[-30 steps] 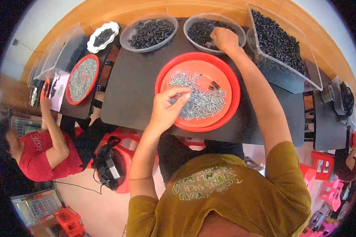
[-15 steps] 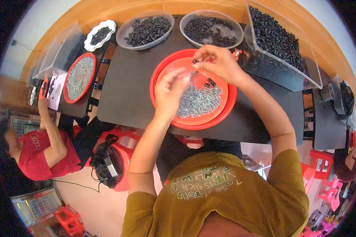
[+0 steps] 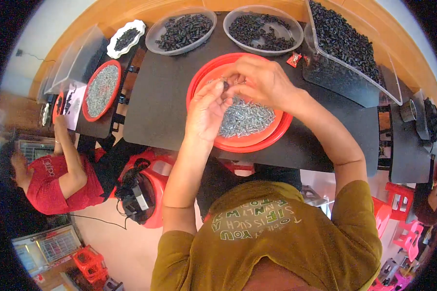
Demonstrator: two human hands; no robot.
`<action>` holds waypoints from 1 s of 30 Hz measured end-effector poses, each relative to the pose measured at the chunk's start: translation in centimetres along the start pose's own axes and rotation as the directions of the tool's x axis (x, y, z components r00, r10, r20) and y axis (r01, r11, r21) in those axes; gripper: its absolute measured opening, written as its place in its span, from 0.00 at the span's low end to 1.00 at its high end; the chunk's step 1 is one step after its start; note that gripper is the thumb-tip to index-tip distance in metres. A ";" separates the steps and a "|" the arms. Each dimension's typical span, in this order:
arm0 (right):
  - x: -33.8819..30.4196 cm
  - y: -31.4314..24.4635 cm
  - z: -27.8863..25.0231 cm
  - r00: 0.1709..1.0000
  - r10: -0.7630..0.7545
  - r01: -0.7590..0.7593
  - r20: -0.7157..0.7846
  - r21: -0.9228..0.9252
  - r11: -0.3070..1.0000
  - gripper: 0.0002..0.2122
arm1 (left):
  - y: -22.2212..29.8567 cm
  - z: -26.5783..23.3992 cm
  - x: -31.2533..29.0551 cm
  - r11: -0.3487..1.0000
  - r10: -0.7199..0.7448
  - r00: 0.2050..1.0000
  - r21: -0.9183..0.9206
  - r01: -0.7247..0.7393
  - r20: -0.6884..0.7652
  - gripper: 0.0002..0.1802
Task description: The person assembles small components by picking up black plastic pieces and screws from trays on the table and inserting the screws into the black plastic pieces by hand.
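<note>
Over a round red tray, my two hands meet with their fingertips almost touching. A small black cylindrical piece sits between the thumb and fingers of my left hand, which is closed on it. My right hand comes in from the other side, its fingers bent and pinched close to that piece; whatever they grip is hidden behind the knuckles. Below the hands, a heap of small silvery metal parts covers the tray's middle.
Two clear round bowls of black pieces stand at the back of the dark table. A large clear bin of black pieces fills the back right, near a red wrapper. Leftward, a person in red works beside another red tray.
My right hand has moved left and down toward my left hand, and the fingers have come together. The black piece was in my right fingers; a black piece now shows at my left fingertips.
</note>
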State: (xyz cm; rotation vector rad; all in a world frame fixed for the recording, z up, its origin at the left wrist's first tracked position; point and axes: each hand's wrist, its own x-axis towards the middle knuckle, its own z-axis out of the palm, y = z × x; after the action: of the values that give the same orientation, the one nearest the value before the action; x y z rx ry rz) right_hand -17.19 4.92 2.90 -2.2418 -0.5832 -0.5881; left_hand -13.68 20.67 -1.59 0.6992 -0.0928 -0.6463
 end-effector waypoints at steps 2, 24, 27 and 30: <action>-0.1 0.8 -1.0 0.993 0.067 -0.059 0.099 -0.079 0.995 0.07 | 0.6 -0.5 -0.2 0.999 0.038 0.999 0.039 -0.038 -0.009 0.09; -2.0 2.8 -1.3 0.815 0.359 -0.574 0.455 0.543 0.613 0.07 | -1.0 -0.1 -1.6 0.942 0.160 0.987 0.298 -0.156 0.010 0.09; -2.6 2.2 -1.3 0.789 0.402 -0.613 0.464 0.565 0.552 0.09 | -1.5 1.1 -1.3 0.912 0.203 0.975 0.346 -0.221 0.088 0.11; -2.9 2.2 -1.1 0.799 0.375 -0.601 0.470 0.607 0.519 0.09 | -2.0 2.0 -1.1 0.830 0.289 0.950 0.463 -0.311 0.118 0.11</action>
State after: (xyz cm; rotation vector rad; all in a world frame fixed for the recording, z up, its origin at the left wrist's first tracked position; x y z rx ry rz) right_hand -18.55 2.09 0.74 -1.5618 -0.2034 0.2712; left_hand -16.18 19.02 -1.09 1.1230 -0.4078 -0.3295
